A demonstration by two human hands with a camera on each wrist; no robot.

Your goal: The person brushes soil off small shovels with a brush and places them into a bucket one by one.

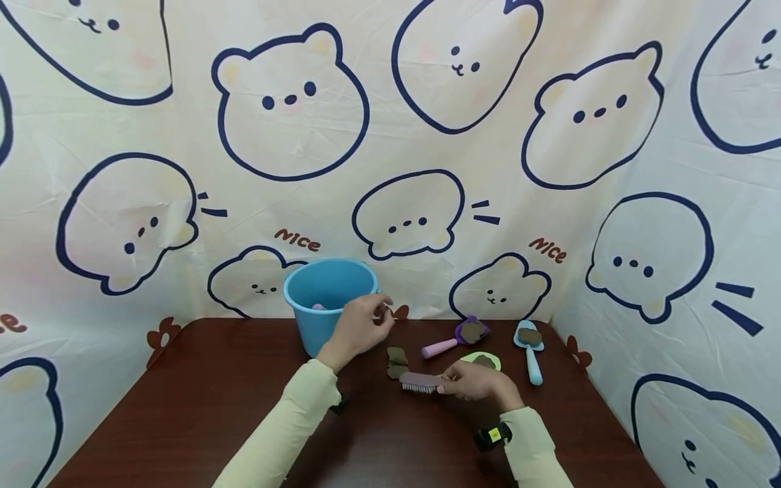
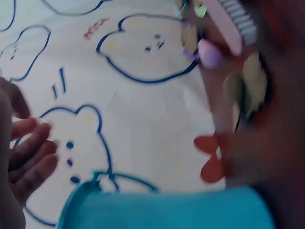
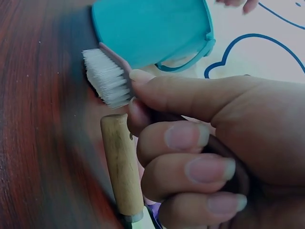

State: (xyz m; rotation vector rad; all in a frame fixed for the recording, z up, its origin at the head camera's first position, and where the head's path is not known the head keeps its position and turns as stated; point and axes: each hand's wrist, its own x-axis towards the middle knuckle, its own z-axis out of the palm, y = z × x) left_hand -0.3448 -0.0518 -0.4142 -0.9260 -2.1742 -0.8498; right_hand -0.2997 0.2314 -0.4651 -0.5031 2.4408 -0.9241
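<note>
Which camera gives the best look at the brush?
The right wrist view: the brush is large there, its white bristles distinct. The head view shows it small; the left wrist view cuts it off at the top edge.

From where I stand, a pale cream cloth (image 1: 390, 149), lightly creased, covers the back and both sides. Navy-outlined animal faces (image 1: 290, 135) sprawl across it at odd tilts, with the word "Nice" (image 1: 297, 240) and small flowers (image 1: 163, 339) in reddish brown. Against it sits a dark red-brown worktop (image 1: 201, 400), faintly grained. The light is soft, cooler toward the right.
</note>
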